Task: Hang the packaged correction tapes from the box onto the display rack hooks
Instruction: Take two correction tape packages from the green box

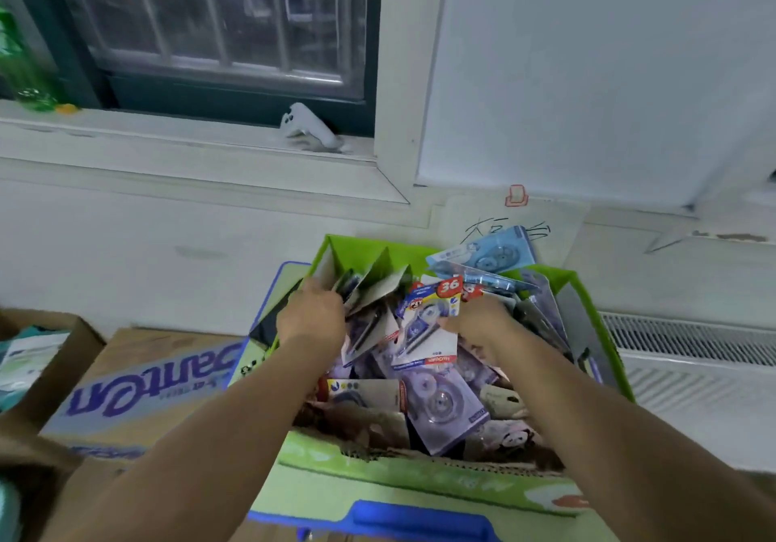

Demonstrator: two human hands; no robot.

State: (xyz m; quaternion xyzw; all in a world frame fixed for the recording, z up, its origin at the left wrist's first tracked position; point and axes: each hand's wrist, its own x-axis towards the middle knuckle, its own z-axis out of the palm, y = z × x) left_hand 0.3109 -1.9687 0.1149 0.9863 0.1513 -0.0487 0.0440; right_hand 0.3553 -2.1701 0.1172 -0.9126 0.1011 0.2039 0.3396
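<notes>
A green cardboard box (420, 482) stands in front of me, filled with several packaged correction tapes. My left hand (313, 314) reaches into its far left corner and grips a bunch of dark-backed packages (369, 285). My right hand (478, 319) holds a carded package with a red "36" label (432, 314) near the middle of the box. A pale blue package (487, 254) sticks up at the far right rim. Purple packages (441, 403) lie loose lower down. No display rack or hooks are in view.
A brown carton with blue lettering (138, 390) lies to the left of the box, and another open carton (38, 356) sits further left. A window sill (189, 138) with a white controller (310, 128) and a green bottle (21, 58) runs behind. A radiator grille (693, 344) is on the right.
</notes>
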